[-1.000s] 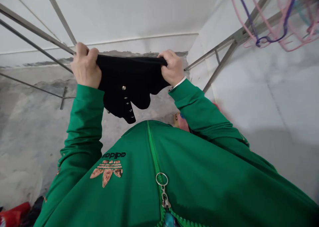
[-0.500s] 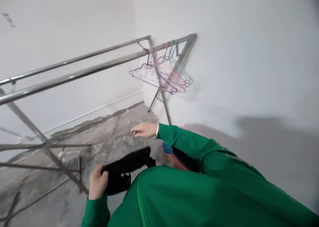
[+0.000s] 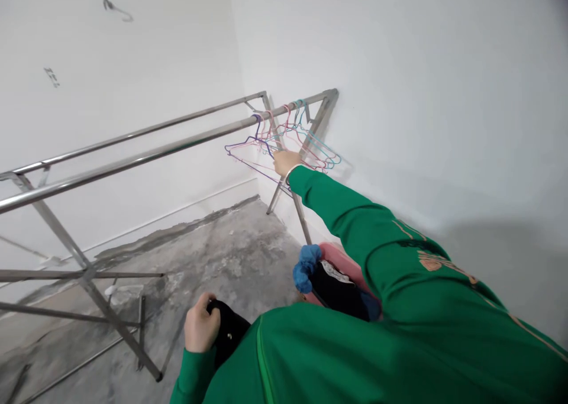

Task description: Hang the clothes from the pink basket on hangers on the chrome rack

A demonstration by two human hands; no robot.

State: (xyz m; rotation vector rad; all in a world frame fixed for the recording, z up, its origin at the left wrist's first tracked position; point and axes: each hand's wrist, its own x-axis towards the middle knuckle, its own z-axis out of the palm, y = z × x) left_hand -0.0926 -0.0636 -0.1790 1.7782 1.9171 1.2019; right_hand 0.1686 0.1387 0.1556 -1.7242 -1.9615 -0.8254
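My left hand (image 3: 202, 326) is closed on a black garment (image 3: 231, 332) with a small metal button. Much of the cloth is hidden behind my green jacket. Up at the rack, my right hand (image 3: 286, 161) has its fingers curled at the sloping arm of a purple clothes hanger (image 3: 243, 145). That hanger still hooks over the front rail. Just behind it, pink hangers (image 3: 288, 117) and teal hangers (image 3: 329, 154) hang close together.
A metal drying rack (image 3: 146, 151) with crossed legs stands along the walls. Below my right arm is a pink basin (image 3: 339, 256) holding dark clothes and a blue bunched cloth (image 3: 306, 268). The concrete floor (image 3: 213, 262) is rough and stained.
My right hand has risen from above the floor to the hangers, and its fingers have closed there. My left hand, holding the black garment, has shifted right, nearer my body. More of the basin shows.
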